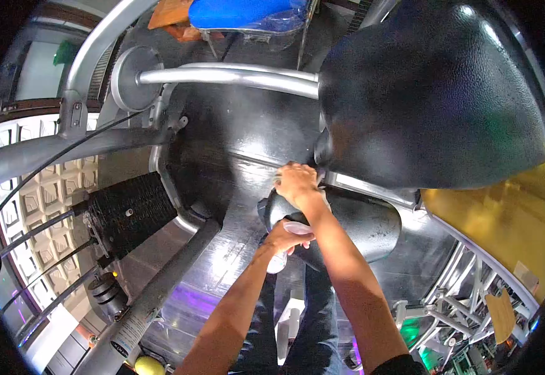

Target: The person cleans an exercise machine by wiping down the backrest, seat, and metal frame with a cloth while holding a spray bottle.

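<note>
Near the centre, the left hand [288, 239] grips a pale bottle [277, 263]. The right hand [298, 183], toward twelve from it, is beside the small black pad [366, 226] (probably touching; blur hides it). A large black pad [435, 94] fills two o'clock, a weight stack [136, 215] nine.

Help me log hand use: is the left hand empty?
No, the left hand holds a pale container, parts of which show above and below the hand.

From where I stand, the person wears dark blue jeans [317, 319], creased and faded paler in patches. A black sleeve [400, 365] edges the right arm [355, 281] near the elbow; forearms [238, 312] and hands [298, 182] are bare.
</note>
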`<act>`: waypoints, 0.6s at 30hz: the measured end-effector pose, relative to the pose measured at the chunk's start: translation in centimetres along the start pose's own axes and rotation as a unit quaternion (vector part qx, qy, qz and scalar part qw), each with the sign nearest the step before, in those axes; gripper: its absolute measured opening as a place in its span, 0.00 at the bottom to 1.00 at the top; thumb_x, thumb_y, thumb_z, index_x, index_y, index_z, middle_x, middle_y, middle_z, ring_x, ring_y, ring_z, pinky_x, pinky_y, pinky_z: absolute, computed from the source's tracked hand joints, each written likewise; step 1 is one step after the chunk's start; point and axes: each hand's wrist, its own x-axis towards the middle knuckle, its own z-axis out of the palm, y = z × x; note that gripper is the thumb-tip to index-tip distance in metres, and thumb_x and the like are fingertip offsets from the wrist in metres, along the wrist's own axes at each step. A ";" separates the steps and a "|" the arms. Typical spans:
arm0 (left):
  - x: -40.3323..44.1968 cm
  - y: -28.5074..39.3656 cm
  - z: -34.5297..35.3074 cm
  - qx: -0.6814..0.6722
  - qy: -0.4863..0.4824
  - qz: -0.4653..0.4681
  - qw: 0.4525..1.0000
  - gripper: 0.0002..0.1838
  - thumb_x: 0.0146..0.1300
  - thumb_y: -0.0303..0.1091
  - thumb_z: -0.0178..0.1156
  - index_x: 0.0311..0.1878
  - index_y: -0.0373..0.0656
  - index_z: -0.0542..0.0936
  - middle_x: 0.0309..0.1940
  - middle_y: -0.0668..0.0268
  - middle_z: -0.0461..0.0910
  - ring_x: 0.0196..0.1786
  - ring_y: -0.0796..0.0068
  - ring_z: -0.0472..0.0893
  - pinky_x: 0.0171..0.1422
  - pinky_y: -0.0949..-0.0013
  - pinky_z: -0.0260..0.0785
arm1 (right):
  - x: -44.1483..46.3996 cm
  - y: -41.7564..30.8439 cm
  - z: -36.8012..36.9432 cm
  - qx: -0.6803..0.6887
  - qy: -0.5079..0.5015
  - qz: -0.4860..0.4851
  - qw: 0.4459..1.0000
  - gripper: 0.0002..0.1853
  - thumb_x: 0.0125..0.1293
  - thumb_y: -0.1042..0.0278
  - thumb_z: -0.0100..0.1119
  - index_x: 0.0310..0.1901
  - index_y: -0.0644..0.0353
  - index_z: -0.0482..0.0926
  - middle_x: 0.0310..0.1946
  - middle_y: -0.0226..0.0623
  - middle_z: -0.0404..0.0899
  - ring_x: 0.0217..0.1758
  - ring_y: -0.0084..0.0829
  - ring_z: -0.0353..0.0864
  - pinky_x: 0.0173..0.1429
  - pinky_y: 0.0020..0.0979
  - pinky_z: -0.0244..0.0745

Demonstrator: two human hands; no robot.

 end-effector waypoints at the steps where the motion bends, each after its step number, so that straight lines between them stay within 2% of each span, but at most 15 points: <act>1: -0.1 -0.2 0.1 0.004 0.017 0.002 1.000 0.17 0.57 0.48 0.73 0.36 0.42 0.87 0.23 0.67 0.84 0.13 0.82 0.73 0.15 0.74 0.62 | 0.0 -0.2 0.2 0.000 -0.001 -0.002 1.000 0.17 0.60 0.56 0.58 0.47 0.54 0.85 0.54 0.38 0.81 0.59 0.37 0.80 0.65 0.43 0.70; 3: -0.1 -0.3 0.3 0.008 0.036 0.003 0.999 0.17 0.56 0.49 0.73 0.35 0.43 0.87 0.23 0.67 0.85 0.13 0.81 0.72 0.15 0.74 0.62 | -0.7 -0.8 0.0 -0.017 -0.047 -0.124 0.991 0.16 0.59 0.56 0.59 0.48 0.49 0.85 0.53 0.35 0.81 0.58 0.39 0.80 0.64 0.43 0.70; 5: 0.2 -0.8 0.4 0.014 0.038 0.011 0.999 0.18 0.55 0.51 0.74 0.33 0.44 0.86 0.22 0.68 0.84 0.12 0.81 0.72 0.15 0.73 0.61 | -1.9 0.0 -0.1 -0.016 -0.083 -0.148 0.985 0.16 0.61 0.58 0.59 0.51 0.46 0.83 0.55 0.34 0.80 0.60 0.39 0.79 0.65 0.44 0.69; 7: -0.4 0.6 0.5 0.019 0.044 -0.009 0.999 0.19 0.55 0.52 0.74 0.32 0.44 0.86 0.22 0.69 0.84 0.12 0.81 0.71 0.15 0.73 0.61 | -3.7 2.2 0.2 0.060 -0.001 -0.196 0.979 0.17 0.59 0.60 0.61 0.51 0.42 0.83 0.57 0.28 0.77 0.58 0.39 0.80 0.61 0.48 0.73; 8: -0.5 1.1 0.6 0.025 0.049 -0.027 0.998 0.19 0.54 0.52 0.74 0.32 0.44 0.86 0.22 0.69 0.84 0.11 0.81 0.71 0.15 0.73 0.61 | -4.6 3.2 -0.2 0.059 -0.002 -0.195 0.979 0.17 0.59 0.60 0.61 0.51 0.42 0.83 0.57 0.28 0.77 0.58 0.39 0.80 0.61 0.48 0.73; 10: -0.1 1.0 0.5 0.030 0.045 -0.041 0.998 0.20 0.54 0.53 0.74 0.31 0.44 0.86 0.21 0.70 0.84 0.11 0.81 0.70 0.15 0.73 0.60 | -6.7 5.0 -1.6 0.057 -0.030 -0.146 0.987 0.18 0.59 0.61 0.62 0.53 0.39 0.82 0.58 0.25 0.76 0.57 0.38 0.80 0.61 0.48 0.73; 11: 0.0 1.0 0.5 0.037 0.042 -0.055 0.997 0.20 0.55 0.53 0.74 0.30 0.44 0.85 0.21 0.70 0.83 0.11 0.81 0.69 0.15 0.73 0.60 | -7.7 5.9 -1.9 0.018 0.013 -0.140 0.990 0.20 0.59 0.61 0.63 0.54 0.37 0.82 0.56 0.26 0.77 0.57 0.37 0.80 0.60 0.46 0.75; 13: -0.1 1.1 0.4 0.030 0.039 -0.042 0.998 0.20 0.55 0.54 0.73 0.30 0.44 0.85 0.21 0.70 0.83 0.11 0.81 0.69 0.15 0.73 0.60 | -9.3 7.8 -2.2 0.022 0.027 -0.048 0.998 0.19 0.59 0.60 0.64 0.54 0.38 0.82 0.55 0.28 0.79 0.56 0.39 0.81 0.57 0.45 0.78; 15: -0.2 1.3 0.3 0.023 0.040 -0.047 0.998 0.18 0.57 0.49 0.73 0.37 0.41 0.86 0.21 0.68 0.83 0.12 0.82 0.72 0.15 0.74 0.62 | -10.1 9.0 -3.0 0.057 0.055 0.027 0.996 0.20 0.59 0.59 0.64 0.54 0.40 0.82 0.54 0.32 0.80 0.53 0.43 0.83 0.54 0.44 0.79; 16: -0.3 1.4 0.3 0.030 0.049 -0.060 0.997 0.18 0.58 0.48 0.72 0.37 0.41 0.86 0.21 0.68 0.83 0.12 0.82 0.72 0.15 0.75 0.62 | -9.7 10.2 -1.6 0.063 0.116 0.051 0.990 0.19 0.60 0.59 0.63 0.54 0.45 0.82 0.53 0.36 0.81 0.49 0.46 0.84 0.54 0.45 0.79; 18: -0.2 1.3 0.3 0.025 0.045 -0.056 0.997 0.18 0.59 0.48 0.71 0.37 0.41 0.86 0.21 0.67 0.83 0.12 0.82 0.72 0.14 0.75 0.62 | -8.8 9.8 -1.4 0.047 0.128 0.068 0.988 0.18 0.60 0.56 0.63 0.51 0.46 0.83 0.50 0.38 0.83 0.46 0.44 0.85 0.52 0.43 0.80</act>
